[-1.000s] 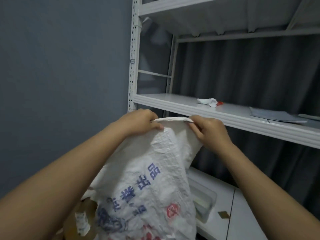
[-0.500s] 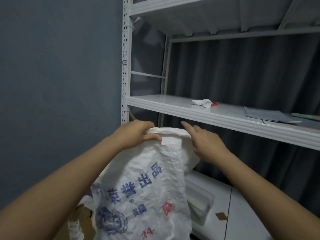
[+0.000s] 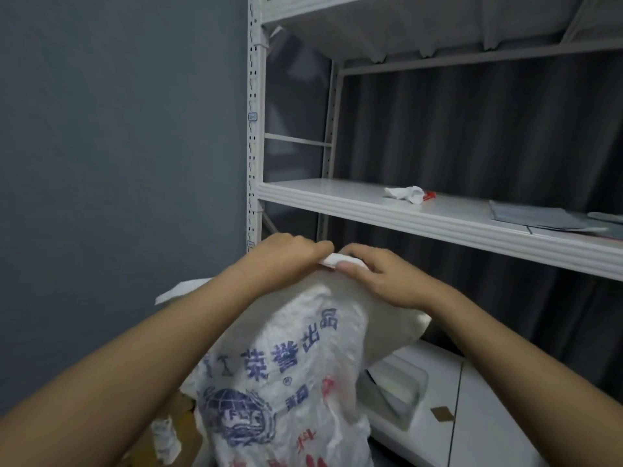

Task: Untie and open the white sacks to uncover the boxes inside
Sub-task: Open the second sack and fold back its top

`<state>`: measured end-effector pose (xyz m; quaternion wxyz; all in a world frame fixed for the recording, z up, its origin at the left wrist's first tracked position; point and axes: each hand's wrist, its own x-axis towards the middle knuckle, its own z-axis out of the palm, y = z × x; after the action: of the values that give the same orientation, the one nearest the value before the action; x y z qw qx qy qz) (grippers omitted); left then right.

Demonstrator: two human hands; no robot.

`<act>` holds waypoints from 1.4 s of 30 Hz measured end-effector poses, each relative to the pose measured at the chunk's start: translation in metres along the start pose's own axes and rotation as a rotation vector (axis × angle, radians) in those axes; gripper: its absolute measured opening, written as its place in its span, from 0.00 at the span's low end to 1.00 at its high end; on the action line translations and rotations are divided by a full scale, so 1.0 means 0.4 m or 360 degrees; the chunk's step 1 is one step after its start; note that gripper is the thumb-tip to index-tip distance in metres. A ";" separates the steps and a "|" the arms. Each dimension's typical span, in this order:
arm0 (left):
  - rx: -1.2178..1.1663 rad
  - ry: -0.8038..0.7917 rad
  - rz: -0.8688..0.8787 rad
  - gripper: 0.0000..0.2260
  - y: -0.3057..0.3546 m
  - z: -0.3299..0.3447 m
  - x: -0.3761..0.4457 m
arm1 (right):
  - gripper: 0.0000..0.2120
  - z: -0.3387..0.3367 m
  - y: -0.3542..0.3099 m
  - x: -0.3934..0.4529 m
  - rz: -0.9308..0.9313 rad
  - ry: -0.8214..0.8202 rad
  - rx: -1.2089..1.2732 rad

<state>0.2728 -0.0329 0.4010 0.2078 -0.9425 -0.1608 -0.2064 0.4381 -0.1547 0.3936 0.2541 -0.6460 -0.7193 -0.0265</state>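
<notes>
White sack (blue and red print); white shelf; grey-blue wall.

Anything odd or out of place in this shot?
A crumpled white tissue with a red scrap beside it lies loose on the shelf, like litter. Both hands, left and right, grip the sack top normally.

Both bare forearms reach up and forward, converging. The left hand and right hand meet almost knuckle to knuckle, fingers curled (thumbs toward the camera), each pinching the white sack's top edge.
</notes>
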 end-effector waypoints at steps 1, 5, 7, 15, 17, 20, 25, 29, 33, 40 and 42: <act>-0.0001 -0.0047 -0.0007 0.15 0.002 -0.008 0.003 | 0.11 -0.001 0.000 0.005 -0.0103 0.0118 -0.0224; -0.0919 -0.0383 -0.0280 0.13 -0.020 -0.020 -0.014 | 0.06 0.012 0.037 0.000 -0.0293 0.0543 -0.1089; -0.0492 -0.0209 -0.0151 0.09 -0.019 -0.017 -0.024 | 0.15 0.003 0.020 -0.006 -0.0250 0.0335 -0.0717; -0.0662 -0.0132 -0.0070 0.28 -0.014 -0.011 -0.035 | 0.27 0.004 0.010 -0.024 -0.0329 0.0261 -0.1102; -0.0032 0.0037 0.0063 0.23 0.006 -0.024 -0.036 | 0.19 0.009 0.007 -0.032 -0.0536 0.0073 -0.0696; 0.0135 -0.0045 0.0170 0.19 0.033 -0.020 -0.030 | 0.11 0.006 0.011 -0.032 -0.0426 -0.0014 -0.0426; -0.0779 -0.0370 -0.0105 0.14 -0.017 -0.025 -0.030 | 0.12 -0.007 0.029 -0.068 -0.0277 0.0202 -0.0867; -0.0108 -0.0033 0.0180 0.14 0.023 -0.034 -0.020 | 0.10 -0.003 -0.014 -0.055 -0.0237 -0.0094 -0.0582; -0.0893 -0.0485 -0.0137 0.14 0.001 -0.058 -0.016 | 0.30 0.005 0.008 -0.068 -0.0264 0.0171 -0.1063; -0.0222 -0.0354 0.0038 0.16 0.016 -0.050 -0.023 | 0.25 0.019 -0.003 -0.059 -0.0285 0.0149 -0.1097; -0.0558 -0.0486 -0.0001 0.16 0.001 -0.058 -0.030 | 0.21 0.026 -0.001 -0.073 -0.0328 0.0271 -0.1101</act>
<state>0.2550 -0.0464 0.4146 0.0139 -0.9845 -0.1523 -0.0863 0.4354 -0.1778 0.3729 0.0756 -0.6133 -0.7054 -0.3472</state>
